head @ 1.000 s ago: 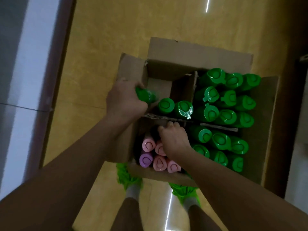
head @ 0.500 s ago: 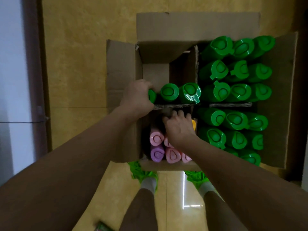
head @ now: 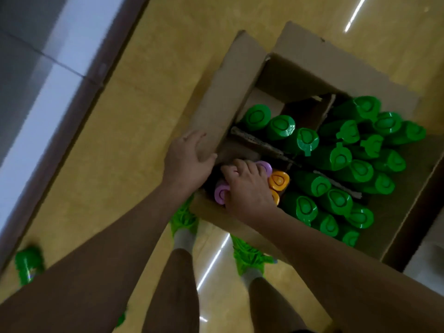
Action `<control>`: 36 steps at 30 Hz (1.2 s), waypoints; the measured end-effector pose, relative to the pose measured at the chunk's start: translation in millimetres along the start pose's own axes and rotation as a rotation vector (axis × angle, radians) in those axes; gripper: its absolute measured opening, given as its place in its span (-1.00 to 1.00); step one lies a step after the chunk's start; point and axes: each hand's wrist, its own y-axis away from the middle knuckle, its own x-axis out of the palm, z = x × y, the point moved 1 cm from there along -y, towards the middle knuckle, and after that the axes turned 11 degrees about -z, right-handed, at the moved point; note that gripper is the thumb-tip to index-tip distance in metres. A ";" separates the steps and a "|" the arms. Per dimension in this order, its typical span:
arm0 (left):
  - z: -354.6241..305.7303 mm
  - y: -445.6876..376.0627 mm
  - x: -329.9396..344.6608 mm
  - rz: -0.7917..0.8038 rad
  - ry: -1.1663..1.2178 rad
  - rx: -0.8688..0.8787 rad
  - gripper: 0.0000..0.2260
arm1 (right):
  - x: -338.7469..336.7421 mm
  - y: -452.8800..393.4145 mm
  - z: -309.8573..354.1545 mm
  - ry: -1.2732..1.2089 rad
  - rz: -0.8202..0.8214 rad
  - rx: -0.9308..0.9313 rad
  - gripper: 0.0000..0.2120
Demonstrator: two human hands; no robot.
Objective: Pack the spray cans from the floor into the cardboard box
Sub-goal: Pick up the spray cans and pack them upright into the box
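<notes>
While pressed down over the pink-capped cans in the near-left corner of the cardboard box, right hand with fingers curled over the caps, whether gripping one or just pushing unclear; left hand spread flat, holding nothing but bracing the box's left flap. Just right of those cans, two orange caps; beyond a cardboard divider, three green cans in the far-left section, with room behind them. Right half of box packed with green cans. Judged mid-packing, seating the last cans. Next: reaching back left of the box to the green can on the floor, then standing it in the open far-left space
</notes>
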 end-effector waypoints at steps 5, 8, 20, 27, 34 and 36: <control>76.3 72.1 -10.7 -0.165 0.028 -0.199 -0.52 | 31.1 5.2 43.3 -0.037 -0.076 -0.200 -0.58; 122.3 119.1 -13.1 -0.245 0.054 -0.341 -0.52 | 66.8 12.4 79.4 0.045 -0.038 -0.305 -0.54; 285.3 332.4 -4.5 -0.378 0.233 -0.877 -0.54 | 205.6 119.1 220.3 0.269 0.375 -0.611 -0.46; 398.7 439.7 -16.8 -0.417 0.240 -1.064 -0.52 | 294.2 168.8 320.3 0.384 0.466 -0.702 -0.48; 535.4 507.2 -6.5 -0.568 0.276 -1.332 -0.46 | 423.9 173.6 433.2 0.555 0.447 -0.917 -0.48; 570.9 520.6 0.2 -0.579 0.235 -1.397 -0.44 | 454.8 172.6 454.3 0.619 0.421 -0.951 -0.47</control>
